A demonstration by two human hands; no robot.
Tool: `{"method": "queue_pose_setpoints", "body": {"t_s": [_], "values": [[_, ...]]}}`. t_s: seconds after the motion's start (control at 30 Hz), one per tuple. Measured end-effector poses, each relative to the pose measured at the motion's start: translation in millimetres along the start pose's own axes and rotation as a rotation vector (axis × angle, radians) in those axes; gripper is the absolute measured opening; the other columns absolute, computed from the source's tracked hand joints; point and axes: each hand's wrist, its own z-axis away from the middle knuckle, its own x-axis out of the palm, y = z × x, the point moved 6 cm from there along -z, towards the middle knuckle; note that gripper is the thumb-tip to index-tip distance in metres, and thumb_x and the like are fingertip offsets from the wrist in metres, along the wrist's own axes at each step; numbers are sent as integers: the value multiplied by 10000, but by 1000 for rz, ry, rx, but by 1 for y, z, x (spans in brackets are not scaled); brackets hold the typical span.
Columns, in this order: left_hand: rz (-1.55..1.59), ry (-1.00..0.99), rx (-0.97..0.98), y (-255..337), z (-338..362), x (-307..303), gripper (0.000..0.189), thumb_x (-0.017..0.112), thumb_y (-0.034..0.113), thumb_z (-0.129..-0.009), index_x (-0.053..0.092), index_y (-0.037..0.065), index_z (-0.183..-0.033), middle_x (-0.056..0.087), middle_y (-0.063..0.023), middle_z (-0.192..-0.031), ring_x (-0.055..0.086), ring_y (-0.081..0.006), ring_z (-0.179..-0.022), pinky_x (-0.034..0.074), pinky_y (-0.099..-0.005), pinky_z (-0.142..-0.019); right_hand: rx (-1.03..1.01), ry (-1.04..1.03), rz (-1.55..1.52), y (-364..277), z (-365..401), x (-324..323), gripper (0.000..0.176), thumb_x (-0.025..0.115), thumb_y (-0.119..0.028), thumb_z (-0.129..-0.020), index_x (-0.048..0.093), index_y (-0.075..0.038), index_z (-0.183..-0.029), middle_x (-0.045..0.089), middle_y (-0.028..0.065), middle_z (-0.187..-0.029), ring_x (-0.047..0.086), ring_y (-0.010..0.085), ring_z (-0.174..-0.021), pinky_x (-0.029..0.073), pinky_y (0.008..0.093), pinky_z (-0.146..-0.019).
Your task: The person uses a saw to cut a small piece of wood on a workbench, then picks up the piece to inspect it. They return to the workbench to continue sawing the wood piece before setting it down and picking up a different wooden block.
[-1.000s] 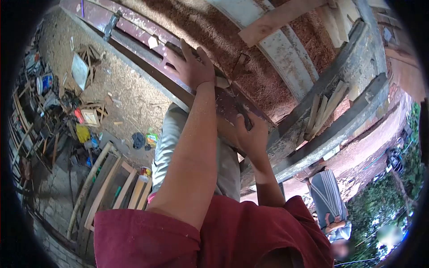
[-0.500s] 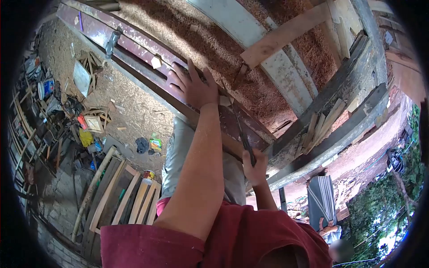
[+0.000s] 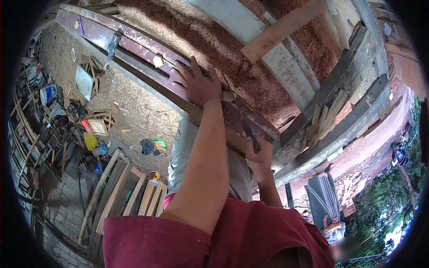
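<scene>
My left hand [image 3: 202, 85] lies over the dark reddish-brown plank [image 3: 134, 41], its fingers spread and pointing up and left. Just right of that hand, a small wooden piece [image 3: 229, 96] pokes out from beside the wrist. My right hand [image 3: 260, 154] is closed around the dark handle of a long, thin tool [image 3: 249, 130], whose narrow far part runs up toward my left hand. A pale-ended wood block [image 3: 157, 60] sits on the plank beyond my left fingertips. Farther along rests a hammer [image 3: 114, 45].
Wood shavings [image 3: 178, 42] cover the ground beyond the plank. Heavy curved timbers [image 3: 330, 105] stand at the right, with offcuts lodged between them. Left of me are stacked boards [image 3: 120, 190], a paint tin [image 3: 154, 176] and scattered scraps. Another person [image 3: 333, 230] is at lower right.
The right hand has shifted slightly down and right with the tool, whose handle now tilts more to the left. My left hand remains on the plank. The whole view has shifted slightly.
</scene>
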Motion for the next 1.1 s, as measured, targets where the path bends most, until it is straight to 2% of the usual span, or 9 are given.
{"method": "queue_pose_setpoints", "body": {"t_s": [0.17, 0.33, 0.43, 0.53, 0.63, 0.77, 0.93, 1.03, 1.1], "values": [[-5, -3, 8, 0, 0, 1, 605, 559, 532, -1021, 541, 250, -1556, 290, -222, -1725, 252, -449, -1596, 176, -671, -1274, 34, 12, -87, 17, 30, -8, 274, 683, -215, -960, 700, 32, -845, 590, 176, -612, 578, 201, -521, 435, 396, -539], [-30, -5, 22, -1, 1, -3, 637, 580, 552, -1013, 537, 228, -1560, 291, -225, -1723, 253, -463, -1591, 180, -680, -1268, 20, 11, -32, -21, -12, -1, 274, 688, -217, -959, 714, 35, -854, 591, 141, -595, 569, 152, -538, 442, 379, -539], [7, 3, 33, 0, 1, 1, 647, 587, 571, -1009, 552, 216, -1548, 297, -224, -1721, 261, -468, -1586, 197, -686, -1260, -80, 5, -51, -5, 16, -12, 271, 684, -202, -955, 698, 35, -826, 577, 163, -591, 582, 173, -540, 447, 387, -542], [-7, 25, 48, 1, 1, -1, 614, 572, 565, -1027, 578, 208, -1526, 312, -221, -1715, 270, -479, -1579, 220, -698, -1248, 72, -37, -43, 6, 24, -13, 253, 678, -191, -955, 699, 31, -838, 581, 168, -596, 582, 176, -537, 446, 387, -540], [7, 28, 47, 0, 2, 2, 568, 522, 533, -1058, 580, 214, -1525, 313, -228, -1712, 267, -487, -1579, 215, -709, -1244, 53, 19, -53, -8, -10, 7, 250, 677, -190, -955, 694, 31, -840, 582, 177, -603, 579, 179, -534, 445, 381, -538], [23, 27, 43, -1, -1, 4, 536, 447, 503, -1088, 584, 219, -1522, 303, -229, -1717, 256, -491, -1582, 214, -714, -1241, -42, -1, -42, 3, 13, -4, 265, 684, -200, -954, 685, 36, -834, 596, 197, -621, 585, 189, -535, 445, 389, -539], [36, 1, 51, -1, 1, 3, 552, 399, 489, -1097, 570, 191, -1530, 274, -260, -1720, 226, -522, -1580, 176, -717, -1246, 0, 15, 25, 0, -18, 16, 288, 686, -221, -955, 675, 30, -815, 585, 202, -613, 599, 209, -541, 455, 398, -545], [46, -12, 50, 0, 0, 1, 555, 396, 493, -1100, 564, 196, -1537, 258, -258, -1727, 210, -517, -1588, 166, -720, -1248, -8, 8, -80, 6, 12, -1, 319, 692, -252, -951, 665, 31, -805, 586, 204, -612, 621, 253, -544, 466, 406, -554], [34, -16, 52, 1, -2, 4, 558, 395, 496, -1101, 561, 194, -1539, 251, -261, -1728, 203, -521, -1589, 161, -724, -1247, 19, -38, 3, 9, 26, -11, 321, 696, -262, -947, 676, 32, -817, 596, 208, -621, 638, 280, -554, 474, 414, -561]]}}
